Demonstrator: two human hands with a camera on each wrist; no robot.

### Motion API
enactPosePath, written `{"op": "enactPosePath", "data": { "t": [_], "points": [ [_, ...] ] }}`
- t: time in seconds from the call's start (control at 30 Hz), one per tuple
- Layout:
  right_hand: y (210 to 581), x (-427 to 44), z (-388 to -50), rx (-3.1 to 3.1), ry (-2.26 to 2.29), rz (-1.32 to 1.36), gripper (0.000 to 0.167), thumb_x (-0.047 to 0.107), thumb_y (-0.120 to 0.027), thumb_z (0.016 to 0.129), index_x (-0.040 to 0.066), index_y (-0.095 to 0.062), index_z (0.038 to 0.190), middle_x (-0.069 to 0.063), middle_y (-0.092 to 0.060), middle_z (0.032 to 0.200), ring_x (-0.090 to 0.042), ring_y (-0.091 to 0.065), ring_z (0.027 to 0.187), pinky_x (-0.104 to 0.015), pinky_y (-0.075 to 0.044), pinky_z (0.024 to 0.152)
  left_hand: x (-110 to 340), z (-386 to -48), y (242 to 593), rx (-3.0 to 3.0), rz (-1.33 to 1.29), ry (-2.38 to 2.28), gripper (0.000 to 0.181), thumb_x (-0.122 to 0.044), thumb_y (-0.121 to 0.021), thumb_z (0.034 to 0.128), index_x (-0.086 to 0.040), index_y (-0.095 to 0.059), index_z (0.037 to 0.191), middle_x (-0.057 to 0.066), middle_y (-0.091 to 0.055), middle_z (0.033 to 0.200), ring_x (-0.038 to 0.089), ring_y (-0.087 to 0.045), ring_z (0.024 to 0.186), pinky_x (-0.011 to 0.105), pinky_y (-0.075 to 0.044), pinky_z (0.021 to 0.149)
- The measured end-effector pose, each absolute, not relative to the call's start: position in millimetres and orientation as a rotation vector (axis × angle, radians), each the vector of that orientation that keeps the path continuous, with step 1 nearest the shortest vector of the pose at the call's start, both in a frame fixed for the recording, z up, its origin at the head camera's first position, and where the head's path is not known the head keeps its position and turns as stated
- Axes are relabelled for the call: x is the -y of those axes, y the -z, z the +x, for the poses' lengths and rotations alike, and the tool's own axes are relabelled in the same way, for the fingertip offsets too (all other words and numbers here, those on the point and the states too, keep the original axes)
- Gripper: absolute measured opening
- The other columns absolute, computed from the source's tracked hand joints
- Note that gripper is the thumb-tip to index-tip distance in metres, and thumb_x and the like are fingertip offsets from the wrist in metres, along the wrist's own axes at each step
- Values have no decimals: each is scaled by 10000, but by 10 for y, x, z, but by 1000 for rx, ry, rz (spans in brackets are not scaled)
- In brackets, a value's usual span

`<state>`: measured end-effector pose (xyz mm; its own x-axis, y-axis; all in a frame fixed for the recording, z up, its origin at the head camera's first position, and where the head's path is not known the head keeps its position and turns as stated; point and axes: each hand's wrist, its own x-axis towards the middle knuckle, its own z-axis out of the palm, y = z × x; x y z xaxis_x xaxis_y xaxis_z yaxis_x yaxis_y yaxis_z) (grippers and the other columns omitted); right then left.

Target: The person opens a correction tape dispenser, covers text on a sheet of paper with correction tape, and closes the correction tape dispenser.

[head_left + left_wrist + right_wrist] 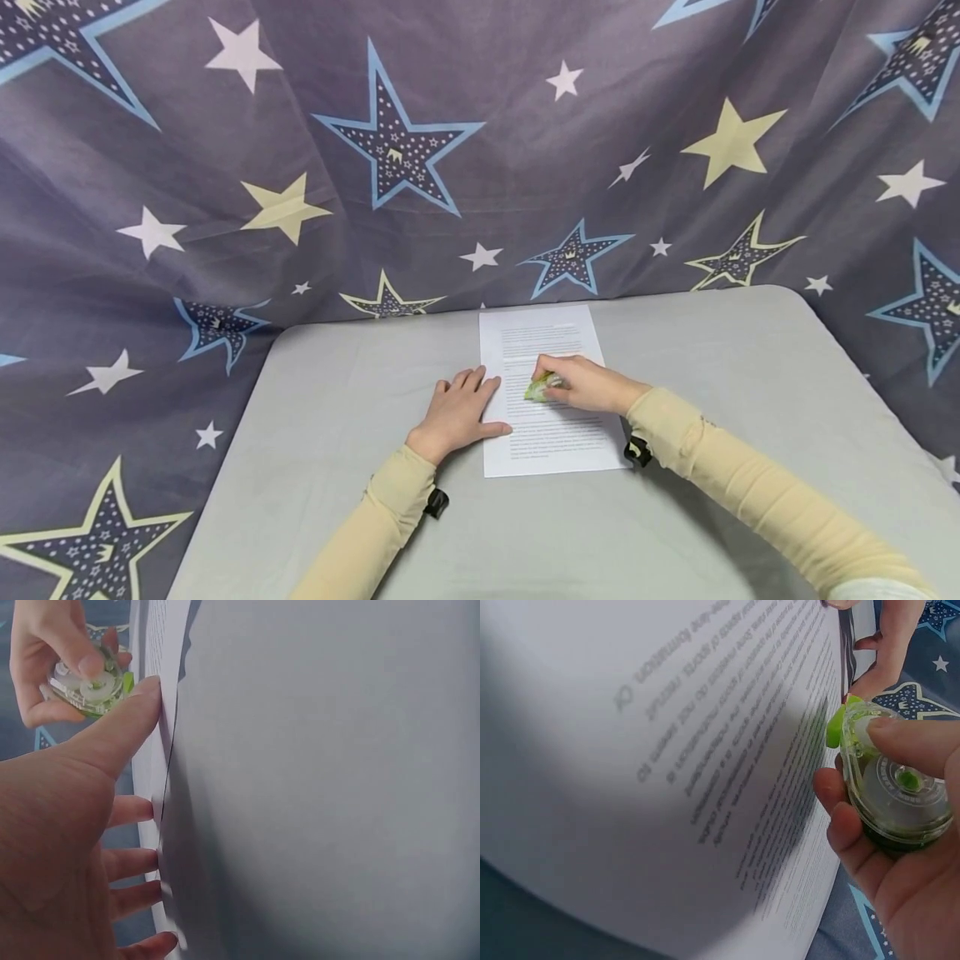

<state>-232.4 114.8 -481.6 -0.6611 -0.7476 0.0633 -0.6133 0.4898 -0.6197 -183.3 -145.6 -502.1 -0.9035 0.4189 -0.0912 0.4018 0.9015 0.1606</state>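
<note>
1 correction tape (538, 388) gripped in right hand (588, 383); left hand (456, 412) lies spread on paper (551, 446).

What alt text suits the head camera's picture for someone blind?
A person's right hand holds a green-and-clear dispenser over a printed page, while the left hand rests at the page's left edge. The page lies on a gray table before dark star-patterned fabric.

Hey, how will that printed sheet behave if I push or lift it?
The sheet would probably flop when lifted, since it looks like thin paper. Pushed, it may slide, lying flat on the table, though the left hand at its edge might steady it.
</note>
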Motion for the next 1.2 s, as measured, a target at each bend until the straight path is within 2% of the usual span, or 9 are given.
{"op": "enactPosePath", "data": {
  "t": [0.13,0.37,0.73,0.97,1.1,1.2],
  "points": [
    [4840,-1107,-2327,-2517,905,-1185,137,89,-720,980,145,-646,1081,31,-737,1012,-95,-632,864,-343,-530,823,1460,-1831,5012,-2943,632,-212,843,-636,-730,892,-151,-506,1544,194,-437,1591,394,-424,1441,581,-410,1001],
    [4876,-1007,-2322,-2464,879,-1268,137,74,-709,981,136,-626,1070,27,-736,1045,-130,-683,974,-386,-556,919,1444,-1828,5023,-2928,619,-221,836,-638,-725,895,-156,-506,1542,189,-426,1598,388,-415,1445,572,-402,1002],
    [4870,-842,-2335,-2461,791,-1349,141,78,-701,994,121,-618,1100,-1,-727,1085,-158,-692,1037,-377,-553,939,1443,-1819,5031,-2920,624,-249,830,-623,-733,897,-159,-502,1545,194,-421,1597,388,-411,1444,562,-395,986],
    [4862,-786,-2326,-2469,764,-1401,167,48,-703,981,104,-616,1111,-35,-732,1088,-194,-705,1034,-383,-560,931,1450,-1816,5013,-2928,623,-230,838,-640,-721,897,-159,-498,1546,187,-422,1598,383,-408,1446,558,-393,988],
    [4856,-759,-2307,-2495,741,-1439,167,26,-698,975,105,-604,1090,-47,-716,1058,-200,-704,987,-372,-569,894,1455,-1808,5010,-2929,625,-220,836,-630,-719,904,-154,-490,1553,189,-415,1603,382,-404,1451,556,-391,990],
    [4849,-741,-2295,-2516,702,-1465,173,6,-696,968,107,-579,1047,-39,-684,1015,-185,-687,914,-352,-573,840,1456,-1802,5010,-2925,612,-220,894,-659,-738,870,-150,-483,1560,186,-409,1610,374,-399,1458,557,-387,992]
  ]
}}
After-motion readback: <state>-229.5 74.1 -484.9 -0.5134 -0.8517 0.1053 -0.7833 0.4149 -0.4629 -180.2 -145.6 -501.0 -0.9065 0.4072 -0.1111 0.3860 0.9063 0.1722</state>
